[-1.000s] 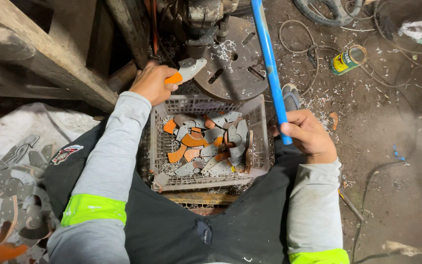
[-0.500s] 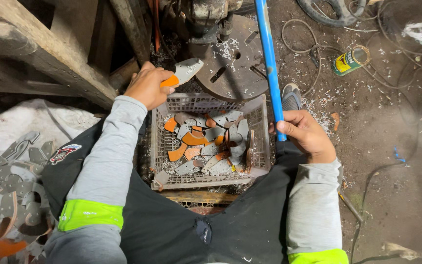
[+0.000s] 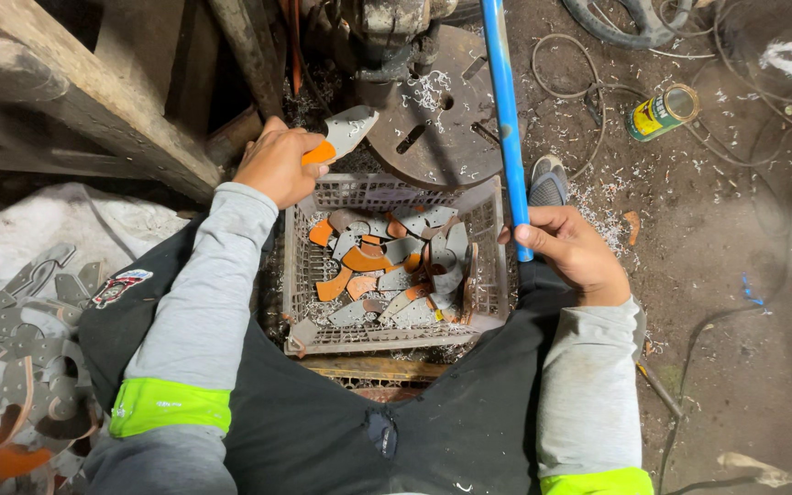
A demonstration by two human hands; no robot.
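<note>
Fingers (image 3: 309,147) of the left hand (image 3: 277,167) pinch 1 grey-and-orange curved metal piece (image 3: 341,137) just beyond the basket's (image 3: 387,191) far-left rim, near the round machine plate (image 3: 433,110); right hand (image 3: 570,249) wraps the blue lever (image 3: 506,119) — loading step, seating likely needs care.
</note>
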